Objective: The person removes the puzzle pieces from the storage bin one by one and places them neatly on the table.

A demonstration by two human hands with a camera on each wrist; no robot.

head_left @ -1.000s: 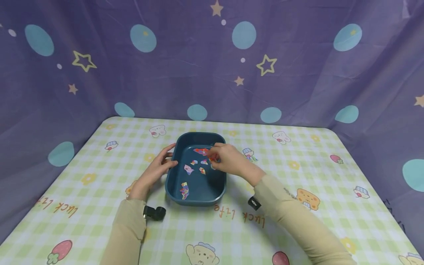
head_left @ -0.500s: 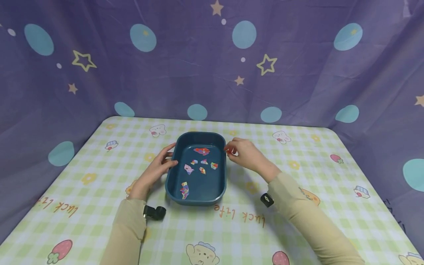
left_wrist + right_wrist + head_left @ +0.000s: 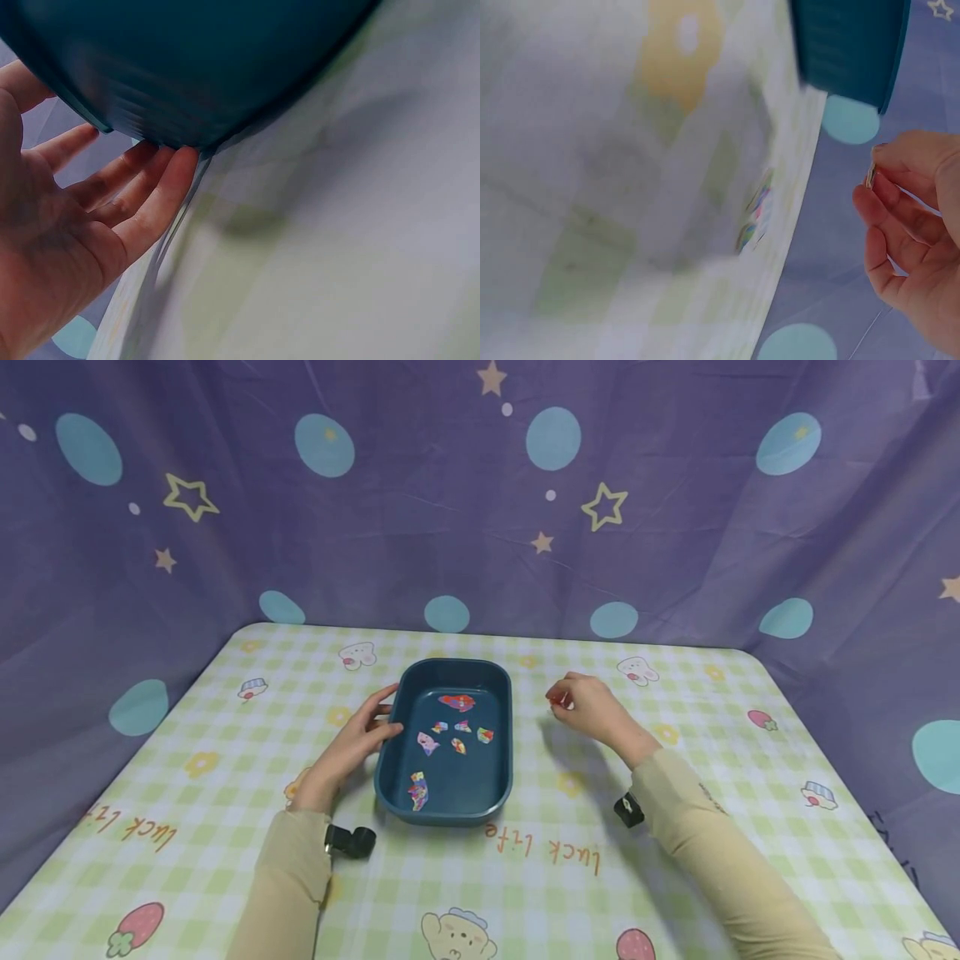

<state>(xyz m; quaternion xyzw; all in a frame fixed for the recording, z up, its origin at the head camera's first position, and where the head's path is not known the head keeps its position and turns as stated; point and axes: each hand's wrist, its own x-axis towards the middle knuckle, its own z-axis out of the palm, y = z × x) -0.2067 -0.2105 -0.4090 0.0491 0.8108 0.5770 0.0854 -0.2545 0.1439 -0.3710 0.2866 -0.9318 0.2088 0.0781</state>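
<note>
A dark teal rectangular bin (image 3: 444,820) stands on the table with several small, flat, colourful puzzle pieces lying apart on its floor. One of them is a long red piece (image 3: 457,702) near the far end. My left hand (image 3: 352,745) holds the bin's left side, thumb over the rim and fingertips against the outer wall. Right of the bin and above the table, my right hand (image 3: 588,706) pinches a small red puzzle piece (image 3: 556,702) between thumb and index finger. The right wrist view shows this piece (image 3: 871,175) edge-on, so its printed face is hidden.
In the right wrist view a multicoloured flat piece (image 3: 756,214) lies on the table below the right hand. The green-and-white checked tablecloth (image 3: 480,885) has printed cartoon figures. A purple patterned curtain (image 3: 420,543) hangs behind the table.
My right hand has moved right, out from over the bin and past its rim, carrying the red puzzle piece. The left hand and the bin have stayed in place.
</note>
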